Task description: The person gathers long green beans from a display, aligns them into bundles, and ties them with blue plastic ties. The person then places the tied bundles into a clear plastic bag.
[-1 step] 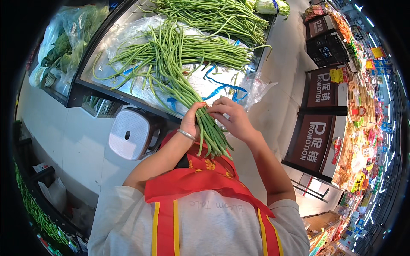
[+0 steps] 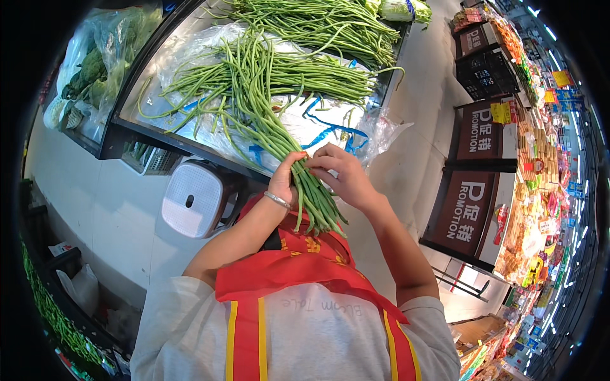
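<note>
My left hand (image 2: 284, 181), with a bangle at the wrist, is wrapped around a bundle of long green beans (image 2: 314, 202) above my red apron. My right hand (image 2: 337, 174) has bent fingers pinched at the same bundle, just right of the left thumb. The beans reach up onto the sloping display tray (image 2: 133, 98), where more long beans (image 2: 330, 82) lie on crumpled clear plastic (image 2: 387, 130) and blue strips (image 2: 343, 133). Part of my left hand's fingers is hidden behind the bundle.
Bagged leafy greens (image 2: 86, 76) are at left. A white stool (image 2: 190, 216) stands below the tray, beside a basket (image 2: 146, 162). Wrapped cabbage (image 2: 394, 9) lies at the tray's top. Across the aisle are brown-fronted display stands (image 2: 464, 209) with colourful goods. A dark rack (image 2: 63, 260) is at lower left.
The fingers of my right hand have shifted very slightly left on the bean bundle. Nothing else visibly differs.
</note>
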`<action>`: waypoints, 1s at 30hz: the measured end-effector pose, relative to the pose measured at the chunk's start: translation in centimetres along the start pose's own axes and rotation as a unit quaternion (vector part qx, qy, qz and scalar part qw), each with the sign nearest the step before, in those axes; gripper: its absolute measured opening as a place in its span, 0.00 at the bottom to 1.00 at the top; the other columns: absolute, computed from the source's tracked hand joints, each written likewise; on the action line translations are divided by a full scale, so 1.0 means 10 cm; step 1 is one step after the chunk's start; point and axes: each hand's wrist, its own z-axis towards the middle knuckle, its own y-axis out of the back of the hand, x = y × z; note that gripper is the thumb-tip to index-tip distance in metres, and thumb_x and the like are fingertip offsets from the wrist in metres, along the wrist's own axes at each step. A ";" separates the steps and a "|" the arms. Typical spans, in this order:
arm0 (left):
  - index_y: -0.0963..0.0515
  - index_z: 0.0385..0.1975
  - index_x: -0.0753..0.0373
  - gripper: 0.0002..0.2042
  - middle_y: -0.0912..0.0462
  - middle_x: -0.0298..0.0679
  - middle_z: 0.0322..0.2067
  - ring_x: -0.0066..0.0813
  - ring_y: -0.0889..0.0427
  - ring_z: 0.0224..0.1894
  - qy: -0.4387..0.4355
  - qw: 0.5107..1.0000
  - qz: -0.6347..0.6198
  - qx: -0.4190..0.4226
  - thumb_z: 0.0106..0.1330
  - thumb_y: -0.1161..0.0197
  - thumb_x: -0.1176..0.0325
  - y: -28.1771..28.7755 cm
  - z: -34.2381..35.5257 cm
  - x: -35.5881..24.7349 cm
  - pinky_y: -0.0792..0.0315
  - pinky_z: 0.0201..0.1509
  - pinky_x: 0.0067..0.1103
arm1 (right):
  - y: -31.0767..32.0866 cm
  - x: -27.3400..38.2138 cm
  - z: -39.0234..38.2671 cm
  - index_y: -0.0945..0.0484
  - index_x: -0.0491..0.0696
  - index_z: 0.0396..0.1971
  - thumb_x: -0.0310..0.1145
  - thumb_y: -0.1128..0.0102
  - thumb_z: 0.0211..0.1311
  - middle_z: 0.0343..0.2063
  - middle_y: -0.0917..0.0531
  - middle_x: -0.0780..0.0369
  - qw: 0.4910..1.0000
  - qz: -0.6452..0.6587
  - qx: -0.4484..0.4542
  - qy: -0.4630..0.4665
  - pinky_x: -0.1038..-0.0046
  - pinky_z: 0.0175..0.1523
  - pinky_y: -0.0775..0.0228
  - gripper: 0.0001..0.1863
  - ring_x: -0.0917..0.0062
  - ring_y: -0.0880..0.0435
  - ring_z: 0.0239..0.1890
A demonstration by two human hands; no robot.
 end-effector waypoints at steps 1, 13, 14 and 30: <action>0.28 0.31 0.62 0.09 0.24 0.39 0.27 0.31 0.22 0.29 0.008 1.000 0.007 0.001 0.57 0.42 0.64 -0.03 -0.01 0.00 0.25 0.35 0.28 | -0.03 -0.02 -0.01 0.23 0.44 0.27 0.22 0.39 0.49 0.24 0.26 0.62 1.000 -0.014 -0.003 -0.008 0.75 0.35 0.32 0.05 0.74 0.25 0.29; 0.30 0.32 0.62 0.09 0.25 0.38 0.28 0.30 0.24 0.31 -0.049 0.999 -0.016 -0.012 0.56 0.40 0.68 0.15 0.11 0.04 0.26 0.38 0.27 | -0.12 -0.07 -0.16 0.25 0.41 0.24 0.31 0.35 0.49 0.19 0.22 0.63 0.949 0.067 0.037 -0.306 0.79 0.29 0.33 0.10 0.83 0.24 0.22; 0.31 0.33 0.62 0.09 0.25 0.39 0.28 0.31 0.24 0.31 -0.052 0.998 -0.024 -0.007 0.55 0.40 0.69 0.15 0.12 0.05 0.26 0.37 0.27 | -0.13 -0.10 -0.18 0.24 0.40 0.25 0.31 0.36 0.49 0.20 0.21 0.63 0.947 0.077 0.033 -0.310 0.79 0.30 0.32 0.10 0.83 0.24 0.23; 0.31 0.29 0.64 0.10 0.24 0.42 0.26 0.36 0.23 0.29 -0.035 0.999 -0.001 0.020 0.56 0.38 0.67 0.07 0.12 0.07 0.25 0.38 0.30 | 0.17 0.11 -0.16 0.22 0.40 0.21 0.33 0.40 0.40 0.20 0.20 0.56 0.948 -0.022 0.102 -0.302 0.72 0.32 0.30 0.11 0.68 0.20 0.24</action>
